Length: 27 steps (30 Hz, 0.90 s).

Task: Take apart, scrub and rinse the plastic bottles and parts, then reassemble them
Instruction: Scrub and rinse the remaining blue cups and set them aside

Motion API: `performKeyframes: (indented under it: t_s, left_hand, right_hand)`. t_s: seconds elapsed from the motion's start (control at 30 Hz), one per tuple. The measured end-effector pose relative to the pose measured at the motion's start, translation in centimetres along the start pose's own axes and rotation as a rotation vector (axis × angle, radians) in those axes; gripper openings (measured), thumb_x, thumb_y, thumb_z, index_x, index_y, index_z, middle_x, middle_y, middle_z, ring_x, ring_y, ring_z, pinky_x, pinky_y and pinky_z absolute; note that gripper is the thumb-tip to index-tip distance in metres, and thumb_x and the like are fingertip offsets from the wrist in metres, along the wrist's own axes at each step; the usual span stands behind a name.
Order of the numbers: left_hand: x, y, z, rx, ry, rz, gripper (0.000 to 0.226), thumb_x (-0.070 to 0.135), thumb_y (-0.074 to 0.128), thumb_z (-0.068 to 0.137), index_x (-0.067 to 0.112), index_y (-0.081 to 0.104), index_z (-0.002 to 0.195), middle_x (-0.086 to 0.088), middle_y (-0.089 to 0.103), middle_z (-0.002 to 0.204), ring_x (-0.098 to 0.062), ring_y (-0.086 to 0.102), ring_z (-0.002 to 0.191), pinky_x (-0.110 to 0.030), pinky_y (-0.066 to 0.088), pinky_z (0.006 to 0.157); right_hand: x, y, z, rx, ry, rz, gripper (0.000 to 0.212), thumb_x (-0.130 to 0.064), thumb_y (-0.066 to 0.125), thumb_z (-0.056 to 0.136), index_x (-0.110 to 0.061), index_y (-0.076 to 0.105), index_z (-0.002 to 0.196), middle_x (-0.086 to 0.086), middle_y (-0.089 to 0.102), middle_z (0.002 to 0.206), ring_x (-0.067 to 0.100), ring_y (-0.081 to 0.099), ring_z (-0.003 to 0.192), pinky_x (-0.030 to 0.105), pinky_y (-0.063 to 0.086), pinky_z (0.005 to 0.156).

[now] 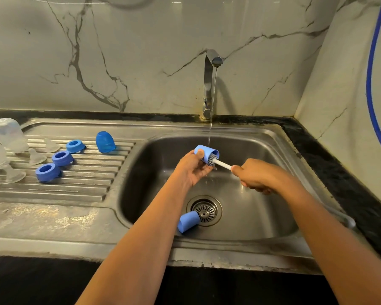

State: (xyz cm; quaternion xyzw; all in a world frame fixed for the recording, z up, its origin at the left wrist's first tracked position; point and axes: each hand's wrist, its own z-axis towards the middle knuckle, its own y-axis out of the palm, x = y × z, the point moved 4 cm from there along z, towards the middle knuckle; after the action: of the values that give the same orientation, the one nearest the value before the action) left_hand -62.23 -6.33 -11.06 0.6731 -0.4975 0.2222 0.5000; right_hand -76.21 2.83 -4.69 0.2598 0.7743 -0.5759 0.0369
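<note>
My left hand [193, 167] grips a light blue cap [205, 153] over the sink, its mouth turned right. My right hand [256, 176] grips the white handle of a bottle brush [220, 162] whose bristle head sits inside the cap's mouth. A thin stream of water falls from the tap [209, 84] onto the cap. Another blue cap [188, 221] lies on its side by the drain [204, 210]. On the drainboard stand a darker blue cap [105, 142], three blue screw rings [62, 158], clear teats [36, 156] and upturned clear bottles [8, 135].
The steel sink basin [262, 216] is wet. The ribbed drainboard [92, 179] lies to its left. A black counter edge [339, 172] runs along the right and back. A blue hose [372, 73] hangs on the right wall.
</note>
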Motion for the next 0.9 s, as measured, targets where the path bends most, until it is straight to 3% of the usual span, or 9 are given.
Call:
performKeyframes:
  t_s: [0.1,0.27,0.43,0.6,0.7,0.9]
  left_hand:
    - [0.2,-0.3,0.4,0.023,0.008,-0.028,0.012,0.013,0.048,0.101,0.007,0.053,0.11,-0.018,0.062,0.092,-0.024,0.064,0.08,-0.038,0.053,0.083]
    - [0.2,-0.1,0.6,0.021,0.001,-0.037,0.011,0.012,0.047,0.101,0.003,0.053,0.102,-0.019,0.06,0.089,-0.025,0.062,0.078,-0.039,0.055,0.082]
    - [-0.6,0.0,0.8,0.001,-0.015,0.059,0.028,0.012,0.05,0.1,0.005,0.053,0.127,-0.019,0.063,0.099,-0.024,0.065,0.081,-0.034,0.058,0.062]
    - [-0.5,-0.9,1.3,0.116,-0.016,0.036,0.031,0.008,0.052,0.098,0.004,0.052,0.128,-0.02,0.062,0.099,-0.025,0.063,0.078,-0.039,0.054,0.069]
    - [-0.3,-1.2,1.3,0.162,0.019,0.024,0.032,0.003,0.052,0.096,0.0,0.052,0.128,-0.024,0.062,0.107,-0.026,0.063,0.075,-0.033,0.055,0.052]
    - [-0.4,-0.6,1.1,0.051,-0.008,0.052,0.023,0.01,0.051,0.099,0.003,0.054,0.12,-0.018,0.063,0.089,-0.023,0.064,0.075,-0.031,0.058,0.059]
  right_hand:
    - [0.2,-0.7,-0.1,-0.004,-0.011,0.048,0.045,-0.041,0.034,0.098,-0.012,0.054,0.07,0.006,0.047,0.058,0.019,0.037,0.041,0.017,0.03,0.041]
    - [0.8,-0.7,0.5,0.025,0.025,0.089,0.047,-0.042,0.036,0.097,-0.011,0.053,0.066,0.006,0.048,0.055,0.019,0.037,0.041,0.018,0.032,0.043]
    - [0.4,0.6,0.6,-0.029,0.037,0.034,0.047,-0.04,0.033,0.098,-0.01,0.051,0.066,0.004,0.045,0.053,0.018,0.036,0.039,0.017,0.031,0.042]
    - [0.6,0.3,0.4,-0.137,0.026,0.113,0.045,-0.04,0.035,0.098,-0.013,0.048,0.065,0.0,0.039,0.049,0.012,0.029,0.035,0.015,0.024,0.037]
    - [1.2,-0.1,0.6,-0.161,0.046,0.242,0.047,-0.042,0.036,0.099,-0.014,0.046,0.063,-0.003,0.035,0.043,0.008,0.025,0.031,0.014,0.02,0.035]
    - [1.3,0.3,0.9,-0.111,0.09,0.231,0.048,-0.041,0.034,0.1,-0.013,0.046,0.063,-0.001,0.035,0.045,0.011,0.025,0.034,0.013,0.021,0.037]
